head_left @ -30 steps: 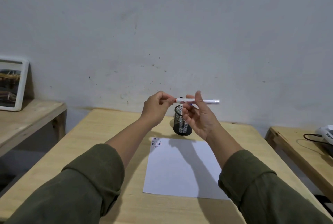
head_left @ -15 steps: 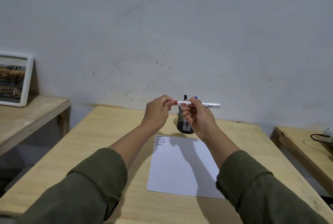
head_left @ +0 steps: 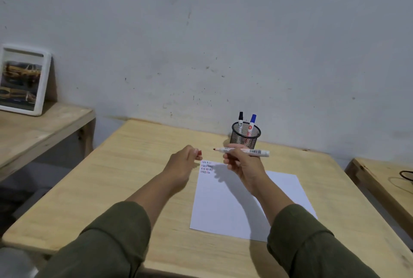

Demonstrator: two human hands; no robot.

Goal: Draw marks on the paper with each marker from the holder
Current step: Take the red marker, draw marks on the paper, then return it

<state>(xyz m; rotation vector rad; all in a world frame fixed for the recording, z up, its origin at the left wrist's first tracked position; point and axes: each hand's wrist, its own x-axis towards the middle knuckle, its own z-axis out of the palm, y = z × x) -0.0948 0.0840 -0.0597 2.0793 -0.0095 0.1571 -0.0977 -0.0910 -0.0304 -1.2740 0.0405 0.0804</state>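
Cap's off now: left hand (head_left: 184, 161) has pulled away from the red marker (head_left: 241, 151), pinching a mostly hidden red cap (head_left: 199, 153). Right hand (head_left: 242, 163) grips the marker above the paper (head_left: 232, 206) on the table (head_left: 125, 179). Mesh holder (head_left: 245, 136) blurs the two remaining markers' barrels.

Paper (head_left: 234, 206) is lying on the table (head_left: 116, 188) in front of me, marks (head_left: 206, 167) sitting in its far-left corner. Holder (head_left: 245, 136) is standing behind the paper near the wall, two markers (head_left: 252, 122) sticking up in it. I'm holding my hands above the paper's far end, left hand (head_left: 184, 162) left of my right hand (head_left: 242, 165), marker (head_left: 242, 150) lying crosswise in the right, cap (head_left: 199, 152) in the left. Frame (head_left: 22, 80) is leaning on a side table (head_left: 44, 125) far left.
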